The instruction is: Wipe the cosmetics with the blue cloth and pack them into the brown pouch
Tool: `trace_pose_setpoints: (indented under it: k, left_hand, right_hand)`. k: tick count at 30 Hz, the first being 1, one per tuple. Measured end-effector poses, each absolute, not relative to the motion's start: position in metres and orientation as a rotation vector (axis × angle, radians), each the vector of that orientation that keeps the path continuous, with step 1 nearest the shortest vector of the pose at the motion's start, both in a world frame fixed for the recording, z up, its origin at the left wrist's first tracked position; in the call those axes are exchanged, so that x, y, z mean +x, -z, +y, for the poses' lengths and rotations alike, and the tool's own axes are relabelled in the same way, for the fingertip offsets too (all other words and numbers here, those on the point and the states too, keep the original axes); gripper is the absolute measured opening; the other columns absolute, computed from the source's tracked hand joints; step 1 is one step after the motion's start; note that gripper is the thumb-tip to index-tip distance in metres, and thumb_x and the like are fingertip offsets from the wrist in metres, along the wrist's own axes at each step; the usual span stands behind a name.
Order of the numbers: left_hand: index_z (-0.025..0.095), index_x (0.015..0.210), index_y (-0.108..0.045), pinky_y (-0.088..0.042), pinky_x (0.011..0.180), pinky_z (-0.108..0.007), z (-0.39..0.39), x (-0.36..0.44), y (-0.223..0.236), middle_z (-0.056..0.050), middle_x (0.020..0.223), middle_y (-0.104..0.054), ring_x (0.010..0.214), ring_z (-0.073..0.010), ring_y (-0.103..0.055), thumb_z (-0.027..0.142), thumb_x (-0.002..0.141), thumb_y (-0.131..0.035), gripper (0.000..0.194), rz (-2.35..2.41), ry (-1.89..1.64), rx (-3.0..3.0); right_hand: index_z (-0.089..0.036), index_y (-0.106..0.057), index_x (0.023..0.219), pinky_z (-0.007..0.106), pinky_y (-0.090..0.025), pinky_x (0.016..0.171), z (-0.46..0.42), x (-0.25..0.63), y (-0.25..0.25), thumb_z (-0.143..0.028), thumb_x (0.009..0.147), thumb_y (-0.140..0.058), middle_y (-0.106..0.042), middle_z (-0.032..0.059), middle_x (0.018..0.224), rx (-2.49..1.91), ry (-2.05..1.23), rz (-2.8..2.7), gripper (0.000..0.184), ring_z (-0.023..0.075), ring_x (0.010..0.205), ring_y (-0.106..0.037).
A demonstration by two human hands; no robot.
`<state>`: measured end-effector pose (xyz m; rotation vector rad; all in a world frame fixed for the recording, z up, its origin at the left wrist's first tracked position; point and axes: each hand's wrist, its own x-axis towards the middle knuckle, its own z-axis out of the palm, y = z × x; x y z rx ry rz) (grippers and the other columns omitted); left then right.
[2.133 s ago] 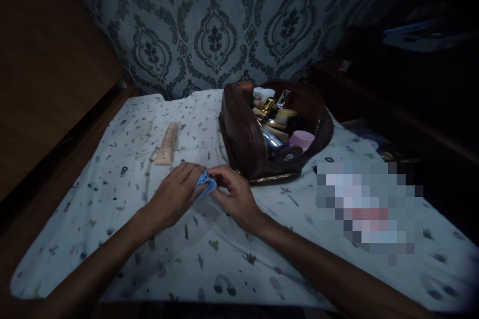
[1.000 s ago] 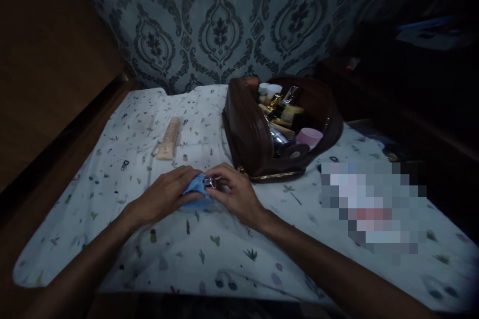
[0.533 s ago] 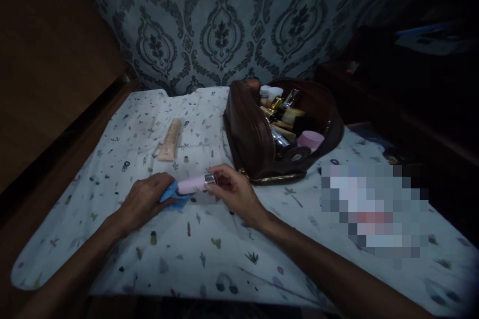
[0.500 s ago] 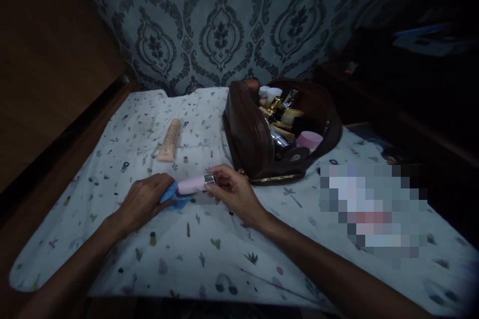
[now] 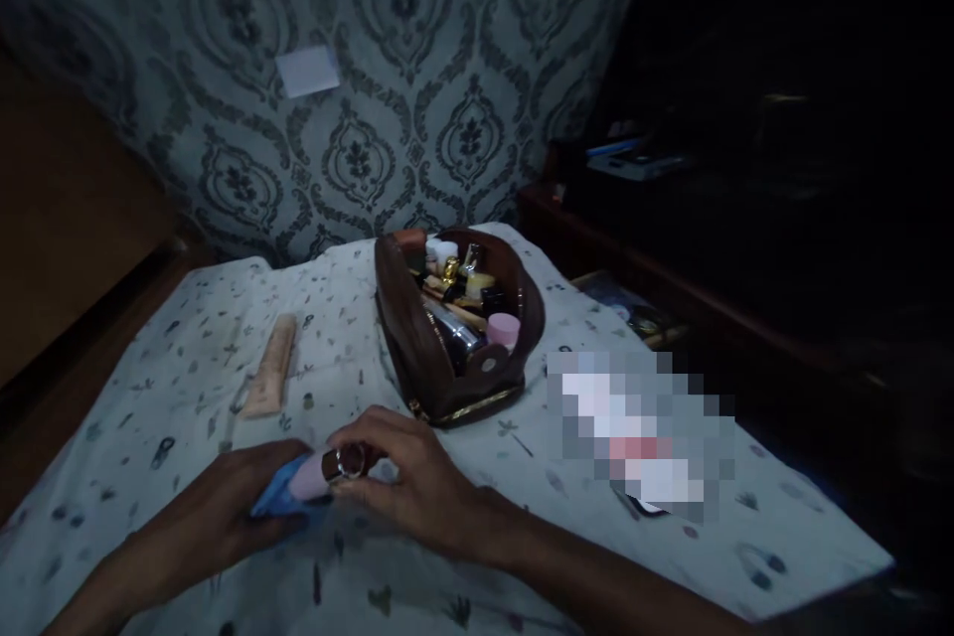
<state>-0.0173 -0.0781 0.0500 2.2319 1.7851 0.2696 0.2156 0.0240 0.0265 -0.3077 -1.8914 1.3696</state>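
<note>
A pale pink cosmetic bottle (image 5: pixel 308 479) with a shiny metallic cap lies between my hands, held just above the patterned cloth. My left hand (image 5: pixel 224 502) is closed on a crumpled blue cloth (image 5: pixel 277 495), which wraps the bottle's lower end. At the other end, the fingers of my right hand (image 5: pixel 409 477) close around the metallic cap. A beige squeeze tube (image 5: pixel 272 368) lies beyond my left hand. Past my right hand sits an open brown cosmetics bag (image 5: pixel 409 348), filled with small jars and bottles, among them a pink-lidded jar (image 5: pixel 503 329).
The white printed cloth (image 5: pixel 358 596) covers the surface underneath. To the right lies a pixelated object (image 5: pixel 641 437) with a dark edge showing. A patterned wall (image 5: pixel 417 149) rises behind, a wooden panel (image 5: pixel 67 238) stands at left, and dark furniture at right.
The view has turned to the right and tilted up, so everything sits further left and lower. The bottle's capped end now points more toward the camera. Both hands keep their hold.
</note>
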Motion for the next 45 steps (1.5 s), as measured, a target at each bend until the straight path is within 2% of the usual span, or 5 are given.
trace_pose_setpoints:
  k: [7,12,19,28,45]
  left_hand:
    - [0.030,0.114,-0.069,-0.060,0.076,-0.029,-0.070,-0.044,-0.039,-0.004,0.107,-0.077,0.093,-0.0250,-0.073,0.050,0.086,-0.059,0.037,1.860,-0.505,2.066]
    - [0.022,0.072,-0.062,-0.048,0.053,-0.025,-0.028,0.025,-0.081,-0.001,0.062,-0.064,0.055,-0.0171,-0.061,0.072,0.089,-0.041,0.057,1.485,-0.482,1.991]
    - [0.022,0.069,-0.062,-0.050,0.048,-0.024,0.009,0.088,-0.098,0.001,0.060,-0.063,0.053,-0.0159,-0.057,0.061,0.091,-0.049,0.047,1.551,-0.758,1.897]
    - [0.034,0.145,-0.044,-0.041,0.110,-0.053,0.027,0.071,-0.075,-0.004,0.117,-0.075,0.100,-0.0281,-0.072,0.042,0.099,-0.044,0.047,1.781,-0.692,2.479]
    - [0.032,0.149,-0.033,-0.057,0.087,-0.033,0.030,0.072,-0.072,-0.005,0.115,-0.072,0.099,-0.0232,-0.072,0.022,0.097,-0.039,0.052,1.628,-0.688,2.738]
  right_hand:
    - [-0.021,-0.071,0.097,0.026,-0.053,0.070,0.028,0.259,-0.063,-0.029,0.080,-0.077,-0.066,0.0022,0.086,-0.402,-1.238,-1.774,0.020,0.0153,0.074,-0.063]
    - [-0.023,-0.068,0.092,0.025,-0.053,0.063,0.043,0.295,-0.094,-0.025,0.074,-0.081,-0.065,-0.0013,0.080,-0.548,-1.345,-1.574,0.022,0.0141,0.069,-0.061]
    - [-0.024,-0.064,0.098,0.021,-0.056,0.057,0.091,0.334,-0.125,-0.029,0.080,-0.077,-0.066,0.0002,0.094,-0.529,-1.297,-1.464,0.023,0.0124,0.072,-0.066]
    - [-0.027,-0.056,0.095,0.024,-0.056,0.067,0.107,0.348,-0.128,-0.036,0.083,-0.074,-0.061,-0.0033,0.088,-0.643,-0.826,-1.365,0.024,0.0140,0.084,-0.066]
    - [-0.023,-0.040,0.078,0.028,-0.043,0.065,0.129,0.292,-0.103,-0.014,0.077,-0.062,-0.056,0.0011,0.084,-0.810,-0.589,-1.803,0.024,0.0165,0.075,-0.054]
